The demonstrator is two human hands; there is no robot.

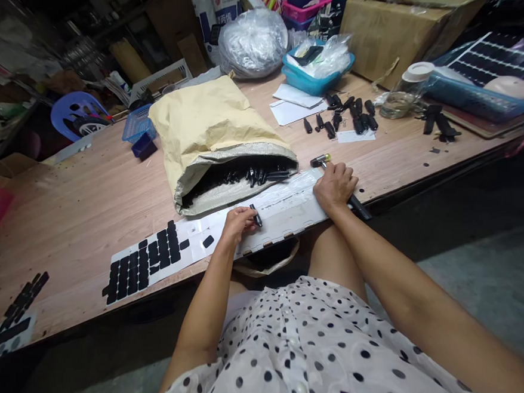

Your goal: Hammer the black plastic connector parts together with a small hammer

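Between the fingertips of my left hand [240, 223] is a small black cylindrical part [257, 216], held over a white board [285, 210] at the table's front edge. My right hand [337, 186] is wrapped round a small hammer [359, 206]; its head, with a yellowish face, points away from me and the black handle sticks out toward me. Behind my hands lies a big cream sack [220, 118], its mouth facing me, with many black parts inside. Left of my left hand, rows of black rounded pieces [135, 268] lie on white sheet.
Loose black parts [359, 115] lie at the back right beside white paper [298, 107]. Farther back stand a blue basket [319, 82], a cardboard box [394, 34] and a glass jar [399, 103]. More black pieces [24, 300] lie at the far left of the table.
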